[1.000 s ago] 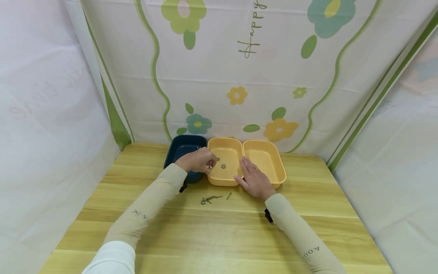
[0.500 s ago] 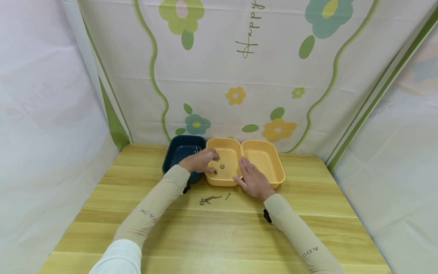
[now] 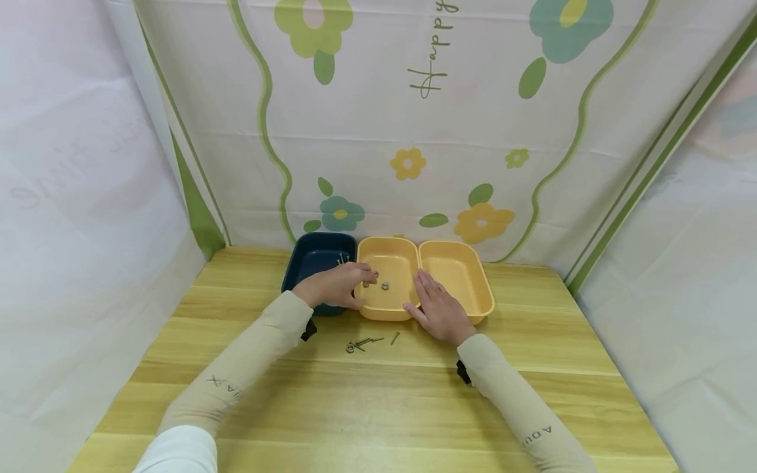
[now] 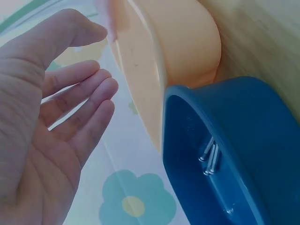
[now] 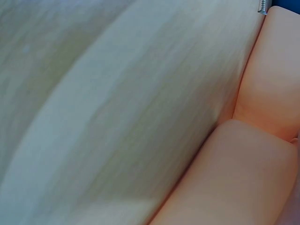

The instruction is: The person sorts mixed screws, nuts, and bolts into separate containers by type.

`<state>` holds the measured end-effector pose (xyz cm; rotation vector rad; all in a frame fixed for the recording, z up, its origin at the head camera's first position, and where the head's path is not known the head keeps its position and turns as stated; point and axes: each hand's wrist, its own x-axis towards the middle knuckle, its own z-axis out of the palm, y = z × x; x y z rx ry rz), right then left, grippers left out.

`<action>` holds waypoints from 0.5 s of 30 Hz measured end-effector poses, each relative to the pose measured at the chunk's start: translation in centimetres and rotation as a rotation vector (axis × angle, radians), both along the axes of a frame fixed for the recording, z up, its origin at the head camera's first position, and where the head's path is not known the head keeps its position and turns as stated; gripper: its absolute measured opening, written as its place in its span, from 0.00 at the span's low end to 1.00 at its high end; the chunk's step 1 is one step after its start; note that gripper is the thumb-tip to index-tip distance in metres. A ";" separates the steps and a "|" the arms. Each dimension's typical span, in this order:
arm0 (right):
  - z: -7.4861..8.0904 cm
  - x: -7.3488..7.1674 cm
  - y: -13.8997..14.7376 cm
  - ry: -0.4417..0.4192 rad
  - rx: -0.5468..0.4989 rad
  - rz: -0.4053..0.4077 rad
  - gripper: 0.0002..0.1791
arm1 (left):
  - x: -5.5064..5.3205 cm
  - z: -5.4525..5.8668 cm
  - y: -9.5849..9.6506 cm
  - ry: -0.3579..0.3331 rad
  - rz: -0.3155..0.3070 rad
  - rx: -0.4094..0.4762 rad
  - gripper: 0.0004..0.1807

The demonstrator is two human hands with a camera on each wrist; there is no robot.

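My left hand (image 3: 334, 288) hovers above the seam between the dark blue tray (image 3: 288, 279) and the middle yellow tray (image 3: 387, 315). Its fingers are relaxed and apart from the thumb, and the left wrist view shows nothing between them. A few hex nuts (image 3: 385, 286) lie in the middle tray, partly hidden by the fingers. Inside the blue tray are several screws (image 4: 213, 159). My right hand (image 3: 442, 316) rests with straight fingers on the adjoining rims of the middle tray and the right yellow tray (image 3: 486, 309).
In front of the trays, a small pile of screws (image 3: 363, 342) lies on the wooden table (image 3: 378, 407) with a nut (image 3: 350, 347). A single screw (image 3: 395, 338) lies to their right. Behind the trays hangs a flowered cloth (image 3: 355, 164).
My left hand held a nut over the middle tray, then its fingers spread and let go. It has since drawn back slightly to the left. The right hand stays put.
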<state>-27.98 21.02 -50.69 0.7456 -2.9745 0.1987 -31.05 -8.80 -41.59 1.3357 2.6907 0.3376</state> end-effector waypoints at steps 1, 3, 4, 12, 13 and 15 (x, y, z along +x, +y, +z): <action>0.0 0.0 0.0 0.005 -0.004 0.002 0.46 | 0.3 0.0 -0.1 0.001 -0.008 0.003 0.26; 0.1 0.1 0.0 0.013 -0.015 0.007 0.46 | 0.8 0.0 -0.4 0.009 -0.024 0.006 0.25; 0.1 0.1 0.0 0.016 -0.019 0.009 0.46 | 1.1 0.0 -0.5 0.009 -0.030 0.006 0.25; 0.2 0.2 -0.1 0.017 -0.026 0.010 0.45 | 3.3 -0.4 -1.5 0.019 -0.055 -0.015 0.24; 0.2 0.2 -0.1 0.015 -0.026 0.009 0.45 | 3.6 -0.5 -1.6 0.015 -0.058 -0.015 0.23; 0.2 0.2 -0.1 0.014 -0.026 0.010 0.46 | 4.1 -0.8 -1.9 0.007 -0.067 -0.014 0.23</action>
